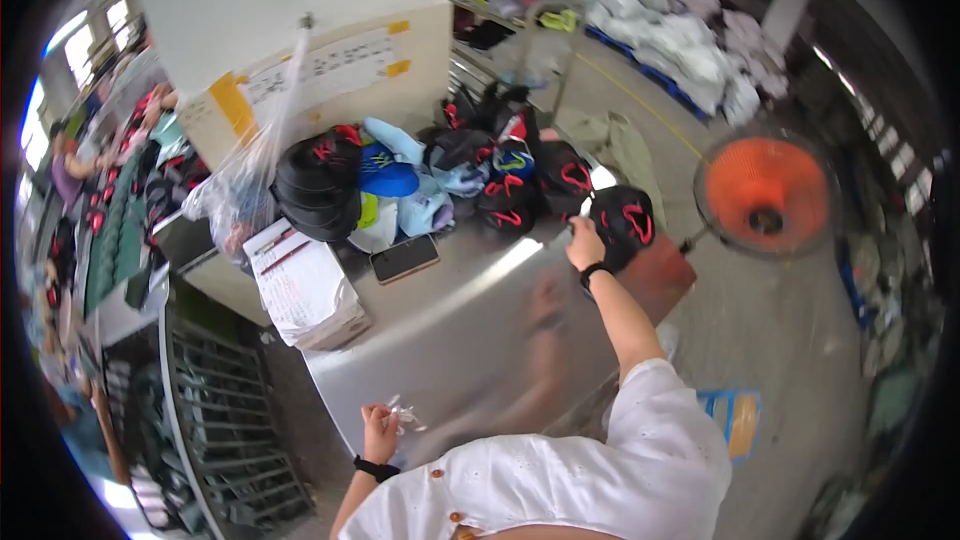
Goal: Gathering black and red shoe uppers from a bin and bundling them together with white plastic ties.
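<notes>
My right hand (585, 244) reaches out to the far right of the shiny metal table (460, 315), its fingers closed beside a black cap (628, 218) with red embroidery. Something small and dark shows at its fingertips, too small to name. At the table's near left edge, my left hand (378, 434) has its fingers pinched together at a few small white strips (404, 414). More black caps with red stitching (507, 210) are heaped along the back of the table. A stack of black caps (315, 185) stands to their left, next to a blue cap (388, 176).
A paper pad (300, 285) with pens and a dark phone (405, 259) lie on the table's left. A plastic bag (240, 205) hangs by the pillar. An orange fan (766, 195) stands at the right. A metal rack (225, 410) is at the lower left; white sacks (665, 35) lie behind.
</notes>
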Demonstrator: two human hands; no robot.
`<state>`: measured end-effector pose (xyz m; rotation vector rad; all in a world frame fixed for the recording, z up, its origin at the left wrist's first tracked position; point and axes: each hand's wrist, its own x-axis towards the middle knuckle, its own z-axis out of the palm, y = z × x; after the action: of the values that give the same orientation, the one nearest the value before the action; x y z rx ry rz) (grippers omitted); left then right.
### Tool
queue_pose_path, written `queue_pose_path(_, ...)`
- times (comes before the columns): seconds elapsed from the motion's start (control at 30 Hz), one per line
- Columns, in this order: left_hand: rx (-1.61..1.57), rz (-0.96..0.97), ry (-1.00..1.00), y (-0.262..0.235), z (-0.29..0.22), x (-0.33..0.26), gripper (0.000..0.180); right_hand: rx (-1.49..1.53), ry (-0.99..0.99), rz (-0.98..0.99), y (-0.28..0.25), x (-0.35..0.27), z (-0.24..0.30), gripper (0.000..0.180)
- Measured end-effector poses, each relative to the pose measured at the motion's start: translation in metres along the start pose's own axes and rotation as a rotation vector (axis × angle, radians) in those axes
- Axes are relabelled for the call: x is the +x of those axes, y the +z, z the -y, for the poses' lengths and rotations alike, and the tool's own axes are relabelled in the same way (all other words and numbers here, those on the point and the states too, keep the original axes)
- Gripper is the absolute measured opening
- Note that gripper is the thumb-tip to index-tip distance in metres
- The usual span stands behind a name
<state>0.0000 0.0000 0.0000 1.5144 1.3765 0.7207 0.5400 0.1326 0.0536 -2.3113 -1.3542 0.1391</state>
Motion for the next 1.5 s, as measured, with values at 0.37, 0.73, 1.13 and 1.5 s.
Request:
queue_pose_path(0.37,0.39,-0.05,0.022,0.058,-0.012,0.021,0.015,0.164,-0.072,-0.295,-0.002,0.118,-0.039,0.099)
queue_pose_path(0.73,0.334,-0.076,0.014,0.057,-0.003,0.026,0.018,-0.215,-0.064,-0.023,-0.002,0.122,-0.037,0.107)
queue_pose_path(1.13,0.368,-0.085,0.029,0.066,0.002,0.031,0.017,0.035,-0.057,-0.322,-0.022,0.143,-0.042,0.111)
queue_pose_path(1.5,0.212,-0.091,-0.148,0.063,0.002,0.04,0.023,1.022,-0.206,-0.759,-0.129,0.117,0.031,0.103)
